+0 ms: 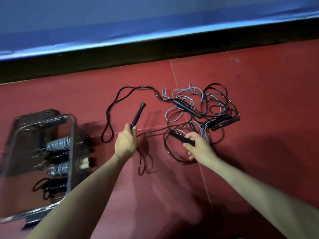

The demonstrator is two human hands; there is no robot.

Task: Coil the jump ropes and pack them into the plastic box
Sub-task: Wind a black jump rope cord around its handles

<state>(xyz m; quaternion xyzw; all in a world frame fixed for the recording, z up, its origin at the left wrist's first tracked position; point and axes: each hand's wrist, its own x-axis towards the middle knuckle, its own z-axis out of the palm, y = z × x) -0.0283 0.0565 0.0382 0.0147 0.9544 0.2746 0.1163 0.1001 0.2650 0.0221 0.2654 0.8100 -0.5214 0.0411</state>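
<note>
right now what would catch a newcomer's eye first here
Most striking is the tangle of black and grey jump ropes on the red floor, right of centre. The left hand grips one black handle upright; the right hand grips another. At left, a clear plastic box holds coiled ropes.

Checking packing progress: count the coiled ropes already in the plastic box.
4, lying in a row inside the plastic box: grey coil farthest, black coil, grey coil, black coil nearest. More may hide behind the blurred walls.
</note>
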